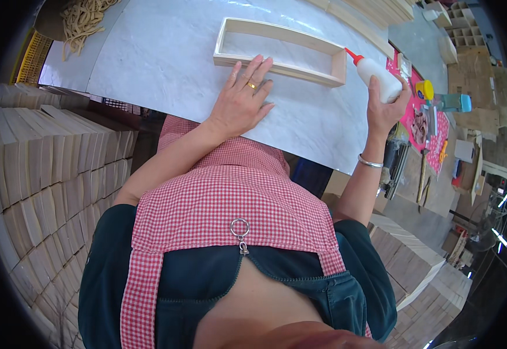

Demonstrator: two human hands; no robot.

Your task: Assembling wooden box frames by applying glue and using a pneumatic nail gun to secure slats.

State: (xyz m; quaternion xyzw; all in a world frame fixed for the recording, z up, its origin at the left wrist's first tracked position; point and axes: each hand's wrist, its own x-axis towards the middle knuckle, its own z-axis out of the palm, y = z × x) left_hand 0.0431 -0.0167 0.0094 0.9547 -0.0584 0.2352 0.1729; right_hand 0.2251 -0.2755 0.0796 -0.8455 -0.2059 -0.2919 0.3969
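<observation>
In the head view, the only one, a long, narrow, pale wooden rectangular frame (300, 73) lies at upper centre on a white, grey-veined marbled tabletop (166, 64). Its long axis runs left to right, sloping slightly down toward the right; its open side faces up, and marbled surface shows inside.

The left hand (243, 104), at upper centre, has its fingers partly spread, a few tips resting on the frame's near long wall, thumb held apart to the right. The right hand (388, 104), at upper right, wraps thumb and fingers around a white plastic squeeze bottle with a red tapered nozzle (376, 74). The bottle's long axis slants, its base toward lower right, the nozzle pointing up and left to the frame's far right corner; whether the tip touches wood, I cannot tell.

A hard squeeze could put out too much of whatever the bottle holds, letting it run down the wood. Since the left fingertips seem to rest only lightly, a nudge from the nozzle might swing the frame's right end.
</observation>
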